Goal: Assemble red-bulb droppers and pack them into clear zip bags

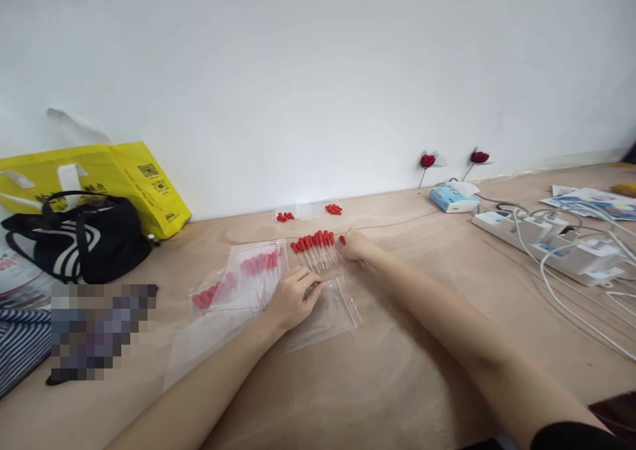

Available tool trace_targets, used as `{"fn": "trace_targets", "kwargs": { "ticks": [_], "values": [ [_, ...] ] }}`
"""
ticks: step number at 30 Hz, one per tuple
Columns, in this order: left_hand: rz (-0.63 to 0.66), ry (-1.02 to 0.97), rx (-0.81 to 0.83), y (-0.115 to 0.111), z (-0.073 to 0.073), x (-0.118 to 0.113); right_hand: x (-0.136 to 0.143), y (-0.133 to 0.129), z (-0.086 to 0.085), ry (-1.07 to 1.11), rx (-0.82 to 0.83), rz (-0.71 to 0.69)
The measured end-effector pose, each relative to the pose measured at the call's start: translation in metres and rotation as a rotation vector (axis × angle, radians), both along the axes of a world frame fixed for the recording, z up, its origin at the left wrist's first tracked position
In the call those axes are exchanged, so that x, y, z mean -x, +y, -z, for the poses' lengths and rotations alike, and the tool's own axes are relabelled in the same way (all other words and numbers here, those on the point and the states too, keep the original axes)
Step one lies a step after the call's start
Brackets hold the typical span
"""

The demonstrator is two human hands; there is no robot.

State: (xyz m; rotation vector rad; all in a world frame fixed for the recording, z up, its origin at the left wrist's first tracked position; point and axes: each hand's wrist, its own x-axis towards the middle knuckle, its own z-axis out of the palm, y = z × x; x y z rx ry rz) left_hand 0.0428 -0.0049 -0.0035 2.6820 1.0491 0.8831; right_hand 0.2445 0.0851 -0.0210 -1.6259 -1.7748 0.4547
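Note:
Several red-tipped droppers (315,241) lie fanned side by side on the table, their thin clear stems toward me. My left hand (297,296) rests at the stem ends, over the edge of a clear zip bag (322,317), its thumb and fingers pinched near the stems. To the right of the row, my right hand (354,244) is closed around one more dropper, whose red bulb (342,239) shows at its fingertips. Left of my left hand, overlapping clear bags (243,278) hold other red-tipped droppers.
Behind, near the wall, loose red bulbs (334,209) lie on a flat clear bag (308,211). A yellow bag (149,185) and a black bag (106,238) stand left. Right are tissues (453,198), a power strip (546,244) with cables, and two red roses (428,160).

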Motion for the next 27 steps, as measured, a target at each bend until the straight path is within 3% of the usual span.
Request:
{"fn": "trace_targets", "kwargs": {
  "ticks": [5,9,14,22,27],
  "values": [
    [0.163,0.065,0.233,-0.021,-0.017,0.004,-0.025,-0.024,-0.007,0.076,0.018,0.021],
    [0.198,0.175,0.297,-0.036,-0.011,0.01,-0.039,-0.059,0.0,0.532,0.047,0.022],
    [0.151,0.188,0.302,-0.04,-0.001,0.009,-0.027,-0.097,0.013,0.911,0.047,0.086],
    [0.14,0.171,0.327,-0.041,0.0,0.008,-0.009,-0.114,0.011,1.028,0.05,-0.038],
    [0.141,0.185,0.329,-0.04,0.002,0.008,-0.011,-0.119,0.01,0.997,0.185,-0.183]
  ]
}}
